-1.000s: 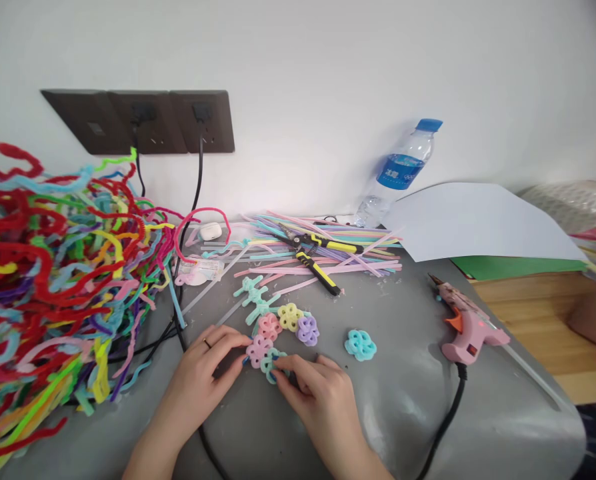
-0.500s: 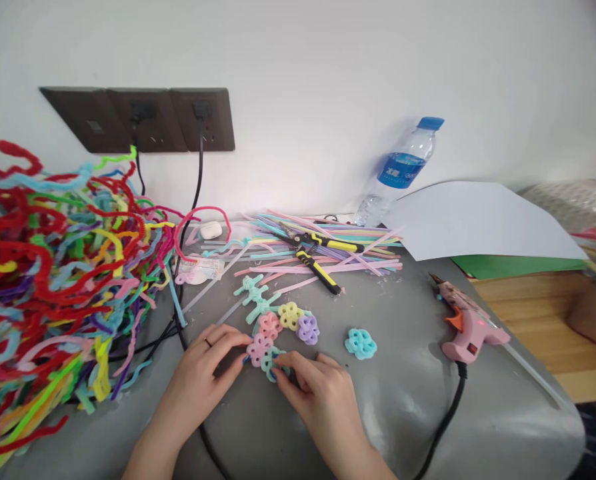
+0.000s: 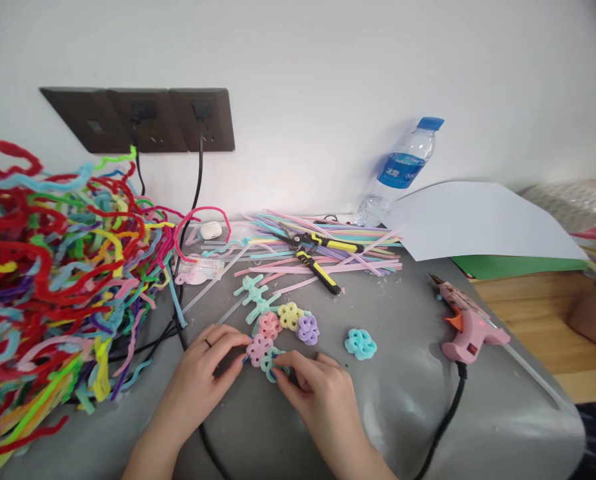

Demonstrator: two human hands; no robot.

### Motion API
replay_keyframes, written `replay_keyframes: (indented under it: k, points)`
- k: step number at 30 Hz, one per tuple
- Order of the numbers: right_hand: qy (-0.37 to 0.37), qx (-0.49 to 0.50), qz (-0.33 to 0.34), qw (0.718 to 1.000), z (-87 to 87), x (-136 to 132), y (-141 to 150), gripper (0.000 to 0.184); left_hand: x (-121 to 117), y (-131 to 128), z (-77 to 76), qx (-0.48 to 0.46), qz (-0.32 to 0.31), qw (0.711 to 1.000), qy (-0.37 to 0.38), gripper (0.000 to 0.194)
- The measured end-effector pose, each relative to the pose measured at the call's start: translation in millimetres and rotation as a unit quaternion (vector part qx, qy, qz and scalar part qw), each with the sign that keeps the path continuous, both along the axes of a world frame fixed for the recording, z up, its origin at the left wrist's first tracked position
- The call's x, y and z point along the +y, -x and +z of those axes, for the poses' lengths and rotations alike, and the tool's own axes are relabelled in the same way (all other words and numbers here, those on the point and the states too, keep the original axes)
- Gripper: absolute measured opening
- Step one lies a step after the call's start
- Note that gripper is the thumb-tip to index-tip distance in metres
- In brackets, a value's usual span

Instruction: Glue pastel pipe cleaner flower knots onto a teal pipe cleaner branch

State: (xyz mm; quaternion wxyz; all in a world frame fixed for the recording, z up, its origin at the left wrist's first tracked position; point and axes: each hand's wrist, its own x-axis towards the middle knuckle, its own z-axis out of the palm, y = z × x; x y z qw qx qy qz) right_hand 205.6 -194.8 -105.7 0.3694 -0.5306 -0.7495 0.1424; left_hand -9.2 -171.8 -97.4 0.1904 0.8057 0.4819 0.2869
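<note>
On the grey table lies a curved cluster of pipe-cleaner flowers. My left hand pinches the left edge of its pink flower. Thumb and fingers of my right hand grip the mint green flower, which they partly cover. Above these sit a coral flower, a yellow flower and a purple flower. A mint branched pipe-cleaner piece extends from the cluster's upper left. Apart from it, right of my right hand, rests a blue flower.
A tangled heap of pipe cleaners fills the left side. Yellow-black pliers lie on straight pastel pipe cleaners at the back. A pink glue gun with its cord is at right. A bottle leans by white paper.
</note>
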Motion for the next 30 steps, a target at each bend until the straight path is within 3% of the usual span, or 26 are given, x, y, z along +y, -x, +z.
replay_keyframes:
  k: [30]
  points:
    - [0.009,0.001,-0.003,1.000,-3.5,-1.3,0.0,0.044,0.3,1.0,-2.4,0.000,-0.015,1.000,-0.001,0.019]
